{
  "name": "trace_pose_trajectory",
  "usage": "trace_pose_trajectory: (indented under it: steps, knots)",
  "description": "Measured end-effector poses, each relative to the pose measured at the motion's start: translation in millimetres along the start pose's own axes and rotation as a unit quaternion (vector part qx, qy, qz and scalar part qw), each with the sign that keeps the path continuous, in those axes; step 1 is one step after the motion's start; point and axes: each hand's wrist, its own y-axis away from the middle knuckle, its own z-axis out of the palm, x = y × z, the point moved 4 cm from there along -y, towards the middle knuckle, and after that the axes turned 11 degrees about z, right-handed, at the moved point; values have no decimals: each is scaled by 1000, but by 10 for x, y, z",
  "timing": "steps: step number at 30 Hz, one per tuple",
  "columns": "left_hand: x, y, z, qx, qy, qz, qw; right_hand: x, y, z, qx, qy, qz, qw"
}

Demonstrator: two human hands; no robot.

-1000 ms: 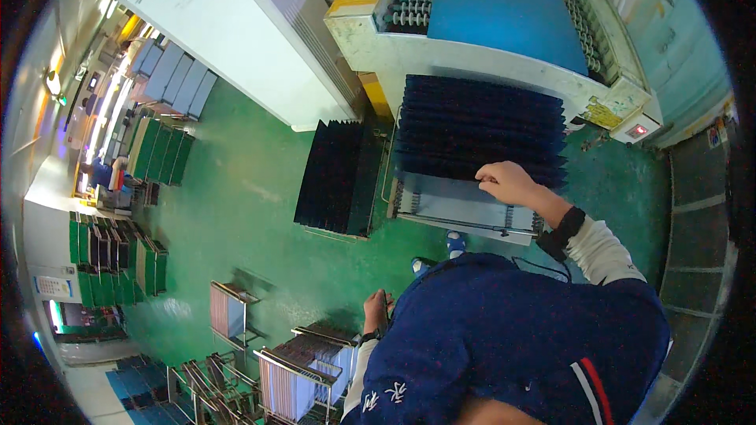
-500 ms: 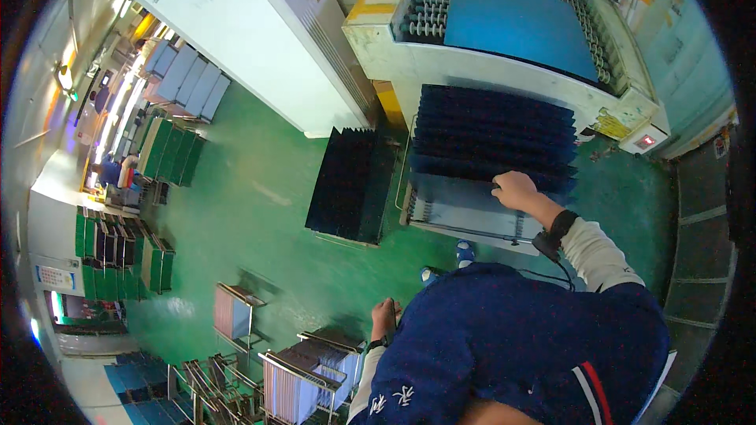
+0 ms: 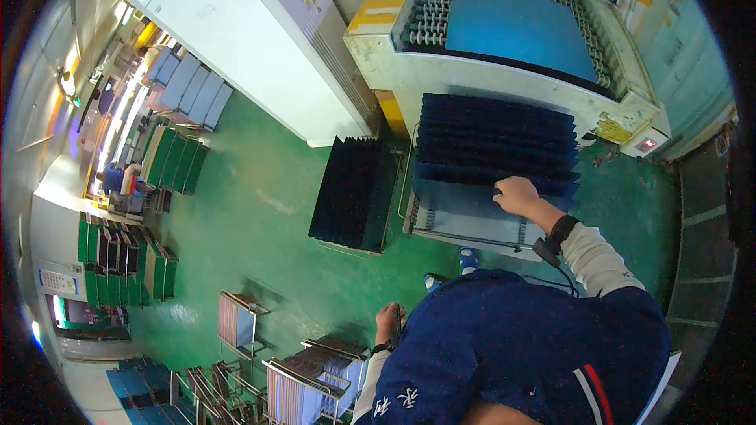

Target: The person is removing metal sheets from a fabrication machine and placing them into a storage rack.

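Okay, the right hand [image 3: 518, 195] is at the top edge of the front dark panel [image 3: 453, 195], fingers bunched; the fingertip contact is hard to see, so can't tell if it's gripping. That panel stands foremost in a row of dark panels [image 3: 494, 135] in a metal rack [image 3: 465, 239] (faces merge, count unreadable). The hand and forearm cover part of the rack's right side.

Left hand [image 3: 388, 321] is low by the torso, fingers bent, something dark against it; can't tell if it's holding that. The blue shirt [image 3: 520, 338] hides most of the legs and partly the shoes [image 3: 468, 258].

Around: a second dark stack [image 3: 352, 197] just left of the rack, a roller machine [image 3: 472, 79] behind it with a blue sheet [image 3: 520, 27] on top, a tall white cabinet [image 3: 236, 39] beside that. Lower-left racks [image 3: 303, 386] run off the bottom edge. Far-left benches are too small to read.
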Motion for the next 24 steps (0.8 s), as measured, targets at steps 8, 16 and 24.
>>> trace_pose_trajectory:
  steps: [8,16,24]
  knots:
    - [-57,-29,-56,1,-135,18,991,-68,50,-71,-10,6,4,1000]
    - [-81,18,-19,24,-54,-12,998,-13,36,-33,29,-23,-14,999]
    - [-134,-30,-29,46,-70,-33,996,-16,35,-40,21,-18,-14,1000]
